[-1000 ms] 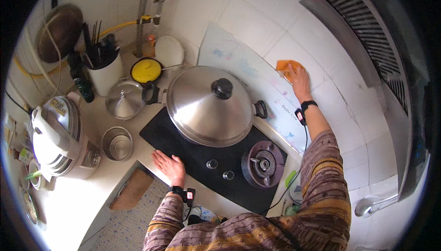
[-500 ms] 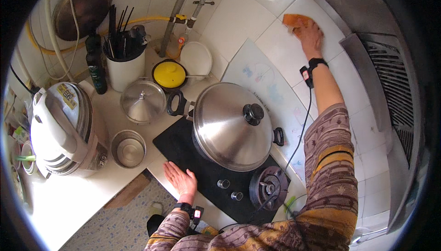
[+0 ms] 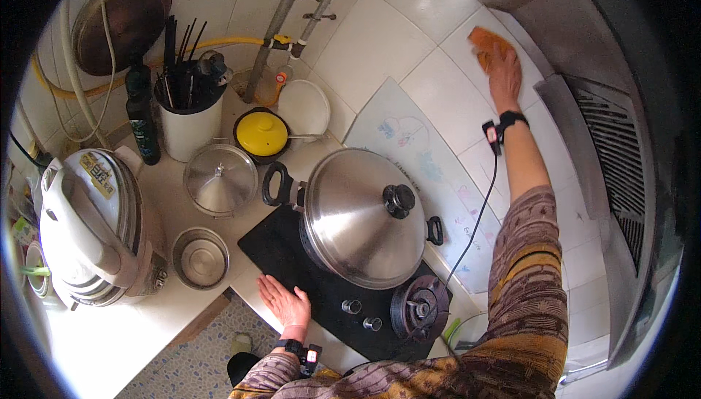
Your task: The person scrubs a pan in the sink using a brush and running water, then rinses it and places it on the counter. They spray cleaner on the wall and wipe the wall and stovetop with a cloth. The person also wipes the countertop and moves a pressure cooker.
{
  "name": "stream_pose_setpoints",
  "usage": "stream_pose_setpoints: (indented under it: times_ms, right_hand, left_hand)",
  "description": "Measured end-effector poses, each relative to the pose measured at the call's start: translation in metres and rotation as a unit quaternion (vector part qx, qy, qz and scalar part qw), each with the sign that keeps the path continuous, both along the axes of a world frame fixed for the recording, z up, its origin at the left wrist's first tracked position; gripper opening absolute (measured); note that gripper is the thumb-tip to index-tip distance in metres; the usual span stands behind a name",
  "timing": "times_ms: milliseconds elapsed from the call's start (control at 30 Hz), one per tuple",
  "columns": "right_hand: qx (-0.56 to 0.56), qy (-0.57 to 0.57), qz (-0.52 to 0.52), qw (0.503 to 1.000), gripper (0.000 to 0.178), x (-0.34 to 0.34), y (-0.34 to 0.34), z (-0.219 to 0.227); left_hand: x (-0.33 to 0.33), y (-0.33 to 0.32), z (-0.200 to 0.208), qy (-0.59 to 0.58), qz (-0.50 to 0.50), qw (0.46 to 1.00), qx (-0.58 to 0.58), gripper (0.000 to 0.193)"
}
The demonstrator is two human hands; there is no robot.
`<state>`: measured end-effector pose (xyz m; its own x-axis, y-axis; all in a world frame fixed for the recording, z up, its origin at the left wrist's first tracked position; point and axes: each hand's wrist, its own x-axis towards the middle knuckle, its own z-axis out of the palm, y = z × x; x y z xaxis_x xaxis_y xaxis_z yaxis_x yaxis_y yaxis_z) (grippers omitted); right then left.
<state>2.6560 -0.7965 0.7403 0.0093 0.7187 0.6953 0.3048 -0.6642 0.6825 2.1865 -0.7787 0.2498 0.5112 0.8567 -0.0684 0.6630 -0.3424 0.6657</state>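
Note:
High on the white tiled wall (image 3: 398, 37) at the right, my right hand (image 3: 505, 78) presses an orange cloth (image 3: 488, 43) against the tiles, the arm stretched far out. The cloth pokes out past my fingers, which are slightly blurred. My left hand (image 3: 290, 306) rests flat near the counter's front edge, beside the black gas hob (image 3: 274, 242), fingers out and nothing in it. Between my hands a large steel wok with a domed lid (image 3: 358, 224) and black handles sits on the hob.
A range hood (image 3: 606, 158) juts out at the right. The front burner (image 3: 420, 309) is uncovered, and a cable from my right wrist hangs over it. To the left are a rice cooker (image 3: 95, 231), a steel bowl (image 3: 201, 259), a lidded steel pot (image 3: 220, 180) and a yellow-lidded pan (image 3: 261, 134).
My right hand and the orange cloth have slid a little to the right along the tiles. My left hand stays in place. The whole view has shifted slightly.

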Motion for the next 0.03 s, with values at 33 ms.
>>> stream_pose_setpoints:
  times_ms: [33]
  right_hand:
    - [0.012, 0.002, -0.021, 1.0, 0.044, 0.0097, 0.0184, 0.0113]
  left_hand:
    - [-0.0021, -0.0015, -0.0028, 0.007, -0.001, 1.0, 0.003, 0.084]
